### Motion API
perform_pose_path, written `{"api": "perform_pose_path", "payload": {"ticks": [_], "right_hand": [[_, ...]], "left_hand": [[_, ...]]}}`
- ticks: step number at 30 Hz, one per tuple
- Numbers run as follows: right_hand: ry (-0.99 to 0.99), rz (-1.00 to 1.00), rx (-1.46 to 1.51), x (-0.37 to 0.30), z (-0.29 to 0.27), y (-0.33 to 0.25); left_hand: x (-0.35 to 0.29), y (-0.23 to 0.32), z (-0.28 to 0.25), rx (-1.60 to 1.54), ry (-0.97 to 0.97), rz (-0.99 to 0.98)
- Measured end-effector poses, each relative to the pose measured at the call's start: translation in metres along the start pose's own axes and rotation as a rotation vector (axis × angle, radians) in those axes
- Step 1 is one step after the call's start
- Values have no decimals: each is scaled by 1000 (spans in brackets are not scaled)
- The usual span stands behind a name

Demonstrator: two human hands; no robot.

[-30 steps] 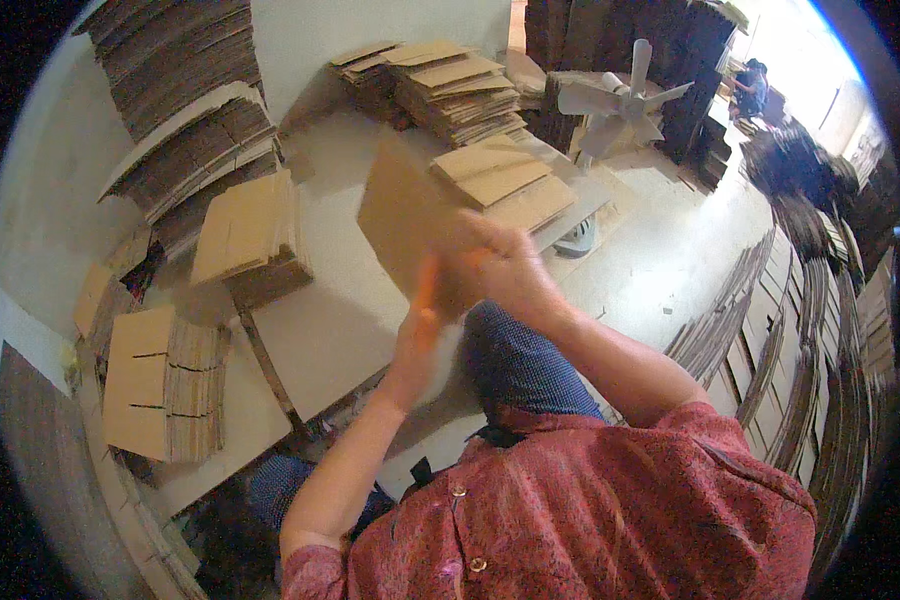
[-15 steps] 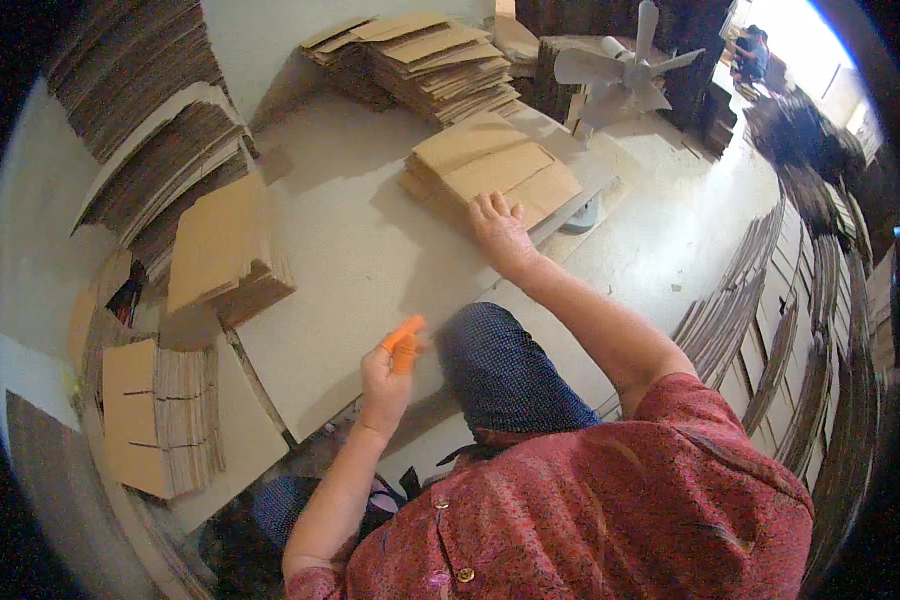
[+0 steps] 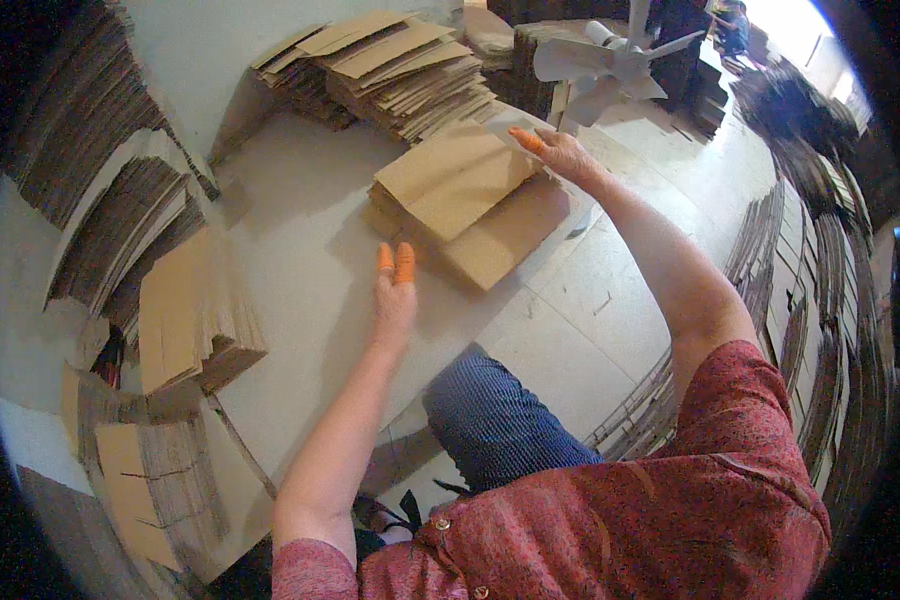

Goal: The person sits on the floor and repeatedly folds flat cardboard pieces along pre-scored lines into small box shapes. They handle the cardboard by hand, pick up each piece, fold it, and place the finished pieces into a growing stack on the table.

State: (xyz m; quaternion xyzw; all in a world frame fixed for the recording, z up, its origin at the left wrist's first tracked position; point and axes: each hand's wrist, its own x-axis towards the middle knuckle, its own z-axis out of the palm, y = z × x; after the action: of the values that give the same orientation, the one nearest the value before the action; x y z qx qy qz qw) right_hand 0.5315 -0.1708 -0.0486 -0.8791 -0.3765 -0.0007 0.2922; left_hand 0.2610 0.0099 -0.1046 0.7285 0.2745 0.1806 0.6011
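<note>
A stack of brown cardboard pieces [image 3: 505, 240] lies on the pale tabletop in front of me. Its upper panel [image 3: 455, 180] sits shifted toward the far left over the layer below. My right hand [image 3: 562, 155] is at the far right corner of that panel, with an orange-covered digit stretched along its edge; whether it presses on the cardboard is hard to tell. Beside the stack's near left corner is my left hand [image 3: 396, 295], two fingers upright in orange finger covers, holding nothing that I can see.
Behind the stack leans a fanned pile of cardboard [image 3: 400, 75]. A white-bladed fan [image 3: 602, 72] stands at the back right. Further cardboard bundles [image 3: 185, 310] line the left side, and flat stacks [image 3: 805, 310] line the right. My knee [image 3: 500, 410] is below the table edge.
My right hand has gone from the stack's top to its far right corner. My left hand has risen forward to the stack's left side. The top panel has shifted, and the view has turned slightly.
</note>
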Motion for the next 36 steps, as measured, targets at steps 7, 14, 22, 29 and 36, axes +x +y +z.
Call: {"api": "perform_pose_path", "payload": {"ticks": [7, 14, 22, 29, 36], "right_hand": [[-314, 191, 113, 41, 29, -17], [-354, 115, 85, 44, 33, -16], [-314, 135, 144, 43, 35, -24], [-305, 75, -36, 69, 62, -22], [-90, -112, 163, 53, 51, -12]], "left_hand": [[25, 8, 35, -365, -54, 61], [40, -5, 62, -384, -13, 77], [58, -9, 73, -140, 273, 228], [69, -7, 73, -46, 377, 288], [15, -18, 14, 174, 288, 491]]}}
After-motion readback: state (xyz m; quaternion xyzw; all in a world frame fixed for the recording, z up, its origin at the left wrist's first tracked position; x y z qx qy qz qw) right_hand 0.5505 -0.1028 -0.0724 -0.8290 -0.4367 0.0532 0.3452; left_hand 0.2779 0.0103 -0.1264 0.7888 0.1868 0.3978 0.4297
